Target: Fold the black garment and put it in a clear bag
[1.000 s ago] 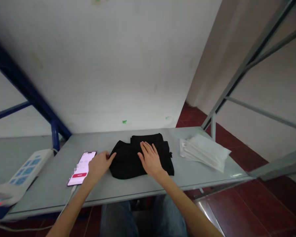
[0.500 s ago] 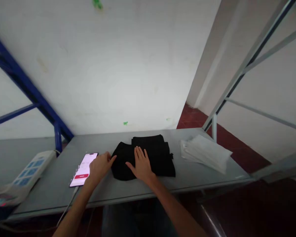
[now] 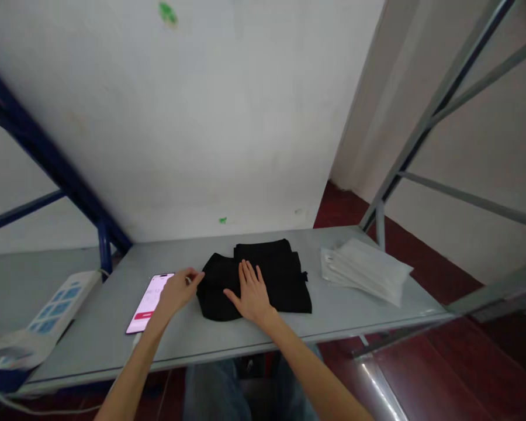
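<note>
A folded black garment (image 3: 272,278) lies in the middle of the grey table (image 3: 92,333). My right hand (image 3: 249,292) rests flat on its front left part, fingers stretched out and slightly spread. My left hand (image 3: 177,289) sits at the garment's left edge, fingertips touching or pinching the cloth there; the fingers are curled and I cannot make out a firm hold. A phone (image 3: 151,295) with a lit pink-and-red screen lies just left of that hand, partly under it.
A stack of white flat packets (image 3: 363,269) lies at the table's right end. A white power strip (image 3: 48,313) with blue switches sits at the left, a cable trailing off. Blue and grey rack posts stand at both sides. A white wall backs the table.
My right hand slid leftward across the garment, from its middle to its front left part. The left hand stayed at the cloth's left edge.
</note>
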Demonstrator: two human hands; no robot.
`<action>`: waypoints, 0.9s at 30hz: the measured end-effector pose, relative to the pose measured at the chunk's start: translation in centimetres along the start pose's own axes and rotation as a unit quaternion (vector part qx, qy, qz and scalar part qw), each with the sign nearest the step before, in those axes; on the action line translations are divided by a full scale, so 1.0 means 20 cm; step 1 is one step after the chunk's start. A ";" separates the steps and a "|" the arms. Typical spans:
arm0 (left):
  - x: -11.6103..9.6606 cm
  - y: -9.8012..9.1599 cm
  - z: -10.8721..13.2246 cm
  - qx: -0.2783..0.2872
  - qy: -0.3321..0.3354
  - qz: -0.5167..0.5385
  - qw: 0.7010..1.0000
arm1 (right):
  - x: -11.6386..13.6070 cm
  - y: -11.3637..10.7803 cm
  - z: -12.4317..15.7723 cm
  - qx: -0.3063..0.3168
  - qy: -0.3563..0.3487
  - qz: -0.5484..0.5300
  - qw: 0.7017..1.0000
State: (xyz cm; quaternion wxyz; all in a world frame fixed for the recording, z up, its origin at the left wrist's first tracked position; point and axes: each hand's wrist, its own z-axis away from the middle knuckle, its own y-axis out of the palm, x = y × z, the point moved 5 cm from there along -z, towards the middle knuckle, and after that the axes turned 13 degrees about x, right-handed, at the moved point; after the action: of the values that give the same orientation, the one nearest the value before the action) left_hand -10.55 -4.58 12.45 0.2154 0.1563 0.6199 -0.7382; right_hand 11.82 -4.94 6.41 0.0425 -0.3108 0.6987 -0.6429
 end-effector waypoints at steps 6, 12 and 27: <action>-0.30 -0.04 -0.02 -0.029 0.091 0.089 0.991 | 0.01 -0.03 0.00 0.011 -0.004 0.013 1.000; -0.71 0.10 -0.04 -0.100 0.165 0.052 0.980 | -0.12 -0.16 0.17 -0.024 0.052 0.025 0.998; -0.70 0.43 -0.15 -0.174 0.194 0.529 0.808 | -0.26 -0.43 0.30 -0.087 0.151 0.012 0.985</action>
State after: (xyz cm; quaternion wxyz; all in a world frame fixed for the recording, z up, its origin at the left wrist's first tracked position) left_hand 5.80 -1.02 11.51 0.4711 0.5598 0.5882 -0.3446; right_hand 22.00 -7.48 11.59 -0.0830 -0.2039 0.7544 -0.6184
